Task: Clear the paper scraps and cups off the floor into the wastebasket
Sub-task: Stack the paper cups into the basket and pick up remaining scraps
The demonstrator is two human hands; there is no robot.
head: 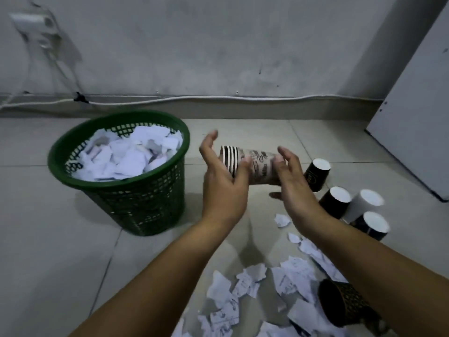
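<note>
A view looking down at a grey tiled floor [60, 239] beside a grey wall. Two bare forearms reach forward from the bottom of the picture.

Between the hands, above the floor, lies a sideways stack of nested paper cups [252, 166], pale with dark printed drawings, its rims pointing left toward the basket. The left hand [223, 183] is at the rim end; its fingers look mostly straight and spread, with the thumb lying across the cups. The right hand [291, 181] is at the base end with fingers curved over it. Motion blur softens both, so whether either grip truly clasps the stack cannot be told.

To the left stands a dark green plastic mesh wastebasket [136, 190], upright on the floor and filled close to its rim with torn white paper [126, 156].

To the right of the hands, four cups stand upside down on the floor: a dark one [315, 176] nearest the stack, then another dark one [334, 201], a white one [362, 207] and a third dark one [370, 226] clustered together. Another dark cup [345, 302] lies on its side at the lower right, partly behind the right forearm.

Torn white paper scraps [255, 288] with faint print litter the floor between and below the forearms.

A white cable [194, 99] runs along the foot of the wall, and a white panel [413, 117] leans at the right edge.
</note>
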